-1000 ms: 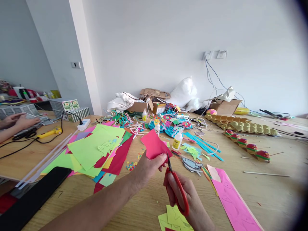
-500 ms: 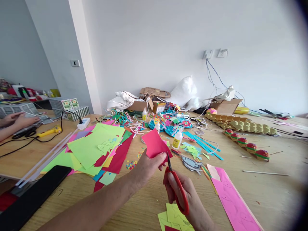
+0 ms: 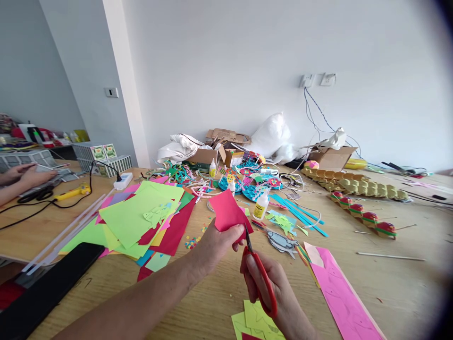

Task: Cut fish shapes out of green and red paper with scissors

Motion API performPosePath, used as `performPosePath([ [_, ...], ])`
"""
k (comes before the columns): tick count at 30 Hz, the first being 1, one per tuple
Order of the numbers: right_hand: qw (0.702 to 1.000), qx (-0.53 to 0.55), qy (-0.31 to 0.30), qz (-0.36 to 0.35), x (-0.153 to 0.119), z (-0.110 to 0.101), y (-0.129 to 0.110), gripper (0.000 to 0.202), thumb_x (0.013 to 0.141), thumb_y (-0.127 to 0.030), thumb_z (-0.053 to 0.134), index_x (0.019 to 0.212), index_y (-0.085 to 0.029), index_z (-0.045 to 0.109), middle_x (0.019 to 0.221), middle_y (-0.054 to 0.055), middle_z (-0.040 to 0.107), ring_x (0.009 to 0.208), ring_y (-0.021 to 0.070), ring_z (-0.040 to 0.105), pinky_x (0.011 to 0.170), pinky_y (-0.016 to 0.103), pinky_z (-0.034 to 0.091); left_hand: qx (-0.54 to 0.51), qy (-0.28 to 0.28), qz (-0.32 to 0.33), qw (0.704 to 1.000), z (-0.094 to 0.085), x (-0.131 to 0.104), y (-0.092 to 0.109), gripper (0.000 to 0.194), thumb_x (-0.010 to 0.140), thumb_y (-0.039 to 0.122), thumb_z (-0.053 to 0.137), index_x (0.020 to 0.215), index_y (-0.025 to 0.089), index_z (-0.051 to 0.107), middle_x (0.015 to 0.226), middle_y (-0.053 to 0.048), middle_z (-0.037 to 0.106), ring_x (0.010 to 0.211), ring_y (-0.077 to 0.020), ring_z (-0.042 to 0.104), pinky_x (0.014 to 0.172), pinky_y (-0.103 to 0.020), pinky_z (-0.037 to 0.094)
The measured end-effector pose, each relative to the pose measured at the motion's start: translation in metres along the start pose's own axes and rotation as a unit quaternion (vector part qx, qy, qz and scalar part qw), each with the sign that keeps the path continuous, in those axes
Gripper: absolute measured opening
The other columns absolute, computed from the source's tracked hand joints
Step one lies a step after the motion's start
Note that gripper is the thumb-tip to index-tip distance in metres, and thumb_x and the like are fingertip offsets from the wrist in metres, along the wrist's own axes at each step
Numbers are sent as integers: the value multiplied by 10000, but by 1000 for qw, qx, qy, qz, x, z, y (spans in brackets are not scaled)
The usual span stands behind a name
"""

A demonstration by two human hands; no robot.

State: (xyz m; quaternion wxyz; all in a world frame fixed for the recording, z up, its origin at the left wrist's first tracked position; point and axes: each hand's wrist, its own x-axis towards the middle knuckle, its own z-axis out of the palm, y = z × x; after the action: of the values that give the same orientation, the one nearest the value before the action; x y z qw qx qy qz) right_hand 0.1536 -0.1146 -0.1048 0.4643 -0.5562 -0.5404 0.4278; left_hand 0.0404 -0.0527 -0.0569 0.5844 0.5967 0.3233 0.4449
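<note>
My left hand [image 3: 221,243] pinches the lower edge of a red sheet of paper [image 3: 228,211] between thumb and fingers, above the middle of the table. Red-handled scissors [image 3: 264,278] are in my right hand [image 3: 274,283], with its fingers wrapped round the handles. The blades point up and meet the right edge of the red paper, beside my left thumb. Below my right hand lie yellow sheets [image 3: 260,316] with pencil drawings. A grey paper fish [image 3: 281,241] rests just right of the scissors.
Stacked coloured paper [image 3: 134,217] and a black phone-like slab [image 3: 53,288] lie left. Behind the red paper stands a glue bottle [image 3: 261,205]. Pink paper [image 3: 341,288] and egg-carton strips [image 3: 371,188] are right. Another person's hands [image 3: 30,177] work at far left.
</note>
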Motion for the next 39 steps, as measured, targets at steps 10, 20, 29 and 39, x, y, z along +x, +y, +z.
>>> performPosePath([
  [10,1000,-17,6,9,-2,0,-3,587,736,-730,348,612,-172,484,329,-71,384,300,64,313,366,191,231,0,-8,6,1000,0,-1,3,169,730,281,485,615,159,509,575,-1,520,528,-106,466,513,-229,385],
  [20,1000,-11,-3,-4,-3,-2,-9,535,777,-674,367,625,-173,475,380,-66,399,334,65,324,375,197,239,17,-24,-13,999,3,-4,10,163,693,283,461,574,172,468,568,10,492,539,-105,447,517,-226,361],
  [29,1000,-21,14,12,-1,0,-5,578,735,-724,364,606,-174,485,349,-70,384,303,65,326,354,190,238,23,-9,1,1000,4,-6,12,201,710,277,471,539,170,468,551,3,492,537,-109,450,522,-229,371],
  [39,1000,-20,11,6,-1,-1,-2,564,771,-696,350,622,-171,495,340,-65,401,302,73,348,360,190,255,-48,57,16,997,-1,-2,10,159,702,307,586,700,167,510,604,27,532,538,-98,481,527,-221,400],
])
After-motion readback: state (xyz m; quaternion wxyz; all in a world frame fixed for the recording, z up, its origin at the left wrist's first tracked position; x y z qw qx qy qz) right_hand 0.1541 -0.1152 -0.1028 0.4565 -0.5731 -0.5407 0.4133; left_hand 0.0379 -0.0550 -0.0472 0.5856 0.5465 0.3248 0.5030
